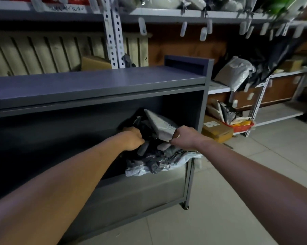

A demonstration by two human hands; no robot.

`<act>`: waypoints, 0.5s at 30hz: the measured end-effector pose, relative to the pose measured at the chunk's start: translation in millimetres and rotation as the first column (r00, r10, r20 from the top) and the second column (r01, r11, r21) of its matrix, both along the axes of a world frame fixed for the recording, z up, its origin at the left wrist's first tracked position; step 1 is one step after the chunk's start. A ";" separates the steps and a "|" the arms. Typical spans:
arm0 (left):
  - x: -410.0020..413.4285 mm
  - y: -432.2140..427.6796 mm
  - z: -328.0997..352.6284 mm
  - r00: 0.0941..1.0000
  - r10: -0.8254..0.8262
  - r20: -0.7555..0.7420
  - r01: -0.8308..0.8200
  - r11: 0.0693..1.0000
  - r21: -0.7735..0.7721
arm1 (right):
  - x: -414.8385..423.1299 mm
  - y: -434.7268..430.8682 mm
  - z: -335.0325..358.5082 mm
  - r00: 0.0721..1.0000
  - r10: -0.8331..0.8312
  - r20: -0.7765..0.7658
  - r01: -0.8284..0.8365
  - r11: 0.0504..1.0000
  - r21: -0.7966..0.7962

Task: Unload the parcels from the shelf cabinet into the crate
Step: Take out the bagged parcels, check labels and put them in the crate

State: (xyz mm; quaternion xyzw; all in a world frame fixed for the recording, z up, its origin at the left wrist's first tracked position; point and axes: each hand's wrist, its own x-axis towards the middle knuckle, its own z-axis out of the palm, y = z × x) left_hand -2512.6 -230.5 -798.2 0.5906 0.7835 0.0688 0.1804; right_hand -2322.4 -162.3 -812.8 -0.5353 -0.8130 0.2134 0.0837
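Note:
A grey shelf cabinet [96, 84] stands in front of me, its open compartment dark. At the compartment's right end lies a heap of parcels [154, 156] in grey, black and white plastic bags, spilling over the shelf edge. A flat grey parcel [160, 124] leans on top of the heap. My left hand [133, 138] reaches into the heap's left side, fingers curled on a dark bag. My right hand [184, 138] grips the lower edge of the flat grey parcel. No crate is in view.
Metal racks [113, 41] behind and to the right carry more bags and hanging tags. A cardboard box [217, 129] and a red basket [243, 127] sit on the floor right of the cabinet. Pale floor tiles [220, 200] stretch below and to the right.

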 end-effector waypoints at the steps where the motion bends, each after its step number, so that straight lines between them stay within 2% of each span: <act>1: 3.7 9.9 -0.2 1.000 0.012 0.022 -0.012 1.000 0.011 | 4.7 5.8 -0.9 1.000 -0.008 0.010 0.008 1.000 0.004; 4: 9.9 39.0 -7.3 0.978 0.088 0.187 -0.098 0.994 0.047 | 16.1 23.0 -7.9 0.998 -0.061 0.030 0.060 0.998 0.007; 7: 16.2 60.4 -14.0 0.909 0.170 0.381 -0.205 0.977 0.053 | 23.6 41.7 -20.2 0.994 -0.099 0.041 0.098 0.995 0.010; 12: 22.3 86.9 -25.0 0.875 0.214 0.434 -0.258 0.965 0.044 | 24.1 60.3 -36.2 0.988 -0.101 0.116 0.098 0.995 0.031; 15: 22.3 99.0 -31.6 0.849 0.229 0.476 -0.293 0.954 0.063 | 24.1 64.8 -38.4 0.991 -0.087 0.100 0.085 0.996 0.028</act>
